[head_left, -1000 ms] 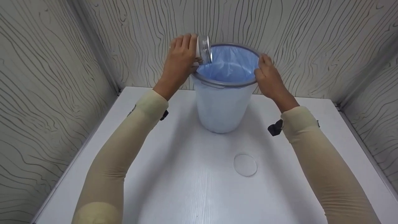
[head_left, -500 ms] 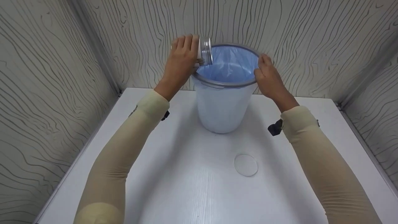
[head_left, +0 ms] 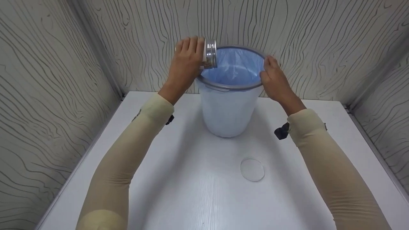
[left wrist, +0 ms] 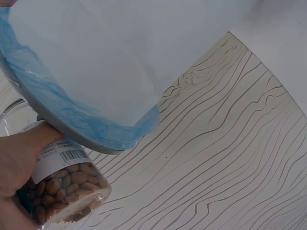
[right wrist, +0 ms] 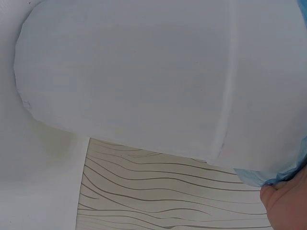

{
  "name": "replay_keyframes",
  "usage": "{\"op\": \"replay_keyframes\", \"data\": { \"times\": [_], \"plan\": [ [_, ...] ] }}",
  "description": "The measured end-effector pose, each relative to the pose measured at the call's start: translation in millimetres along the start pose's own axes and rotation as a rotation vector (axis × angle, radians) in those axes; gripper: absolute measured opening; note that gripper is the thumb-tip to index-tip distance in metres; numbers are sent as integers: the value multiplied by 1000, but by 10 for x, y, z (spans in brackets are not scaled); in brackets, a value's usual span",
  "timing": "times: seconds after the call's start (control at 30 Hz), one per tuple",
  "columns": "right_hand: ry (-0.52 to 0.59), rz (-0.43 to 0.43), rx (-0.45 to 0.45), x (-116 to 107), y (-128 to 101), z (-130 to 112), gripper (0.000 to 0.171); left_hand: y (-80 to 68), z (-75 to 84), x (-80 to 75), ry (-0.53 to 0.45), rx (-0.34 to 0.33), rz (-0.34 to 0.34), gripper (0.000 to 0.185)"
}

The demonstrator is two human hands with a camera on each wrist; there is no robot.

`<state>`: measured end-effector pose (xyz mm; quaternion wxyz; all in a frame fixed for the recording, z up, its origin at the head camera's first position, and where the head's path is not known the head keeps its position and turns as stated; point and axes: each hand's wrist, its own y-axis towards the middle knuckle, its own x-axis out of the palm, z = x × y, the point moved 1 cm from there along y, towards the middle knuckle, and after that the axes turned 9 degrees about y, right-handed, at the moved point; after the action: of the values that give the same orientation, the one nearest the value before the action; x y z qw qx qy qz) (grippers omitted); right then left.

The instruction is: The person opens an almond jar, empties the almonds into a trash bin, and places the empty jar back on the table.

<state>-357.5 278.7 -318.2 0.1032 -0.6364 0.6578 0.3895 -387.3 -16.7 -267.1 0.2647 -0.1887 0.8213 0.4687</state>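
1. A white counter [head_left: 191, 191] is enclosed by wood-grain walls.
2. The jar [head_left: 210, 53] of nuts is held tipped at the bin [head_left: 228, 108] rim, barely shifted over 1 second; no nuts are seen falling.
3. The left hand [head_left: 185, 64] fingers are curled round it; the right hand [head_left: 274, 81] fingers are pressed against the rim.
4. A clear lid [head_left: 252, 169] lies nearer.

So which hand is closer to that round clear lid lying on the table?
Right. The right hand rests on the bin's rim, on the lid's side of the table. The left hand holds the nut jar at the rim's far side, farther off.
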Motion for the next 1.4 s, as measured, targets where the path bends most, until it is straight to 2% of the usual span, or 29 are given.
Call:
{"op": "replay_keyframes", "data": {
  "times": [0.3, 0.7, 0.83, 1.07, 1.3, 1.4],
  "plan": [
    [43, -9, -27, 4, 25, 23, 65, -4, 9, -20, 23, 27, 40, 43],
    [21, 4, -24, 3, 15, 23, 65, 11, 40, -31, 39, 43, 6, 45],
    [16, 1, -19, 5, 13, 20, 65, 8, 38, -27, 26, 39, 13, 43],
    [17, -6, -4, 14, 14, 20, 66, 6, 53, -42, 54, 54, 2, 50],
    [5, -15, -7, 5, 15, 21, 65, 15, 68, -37, 55, 60, 37, 42],
    [-1, -10, -11, 5, 18, 17, 65, 18, 71, -36, 53, 64, 24, 46]
  ]
}}
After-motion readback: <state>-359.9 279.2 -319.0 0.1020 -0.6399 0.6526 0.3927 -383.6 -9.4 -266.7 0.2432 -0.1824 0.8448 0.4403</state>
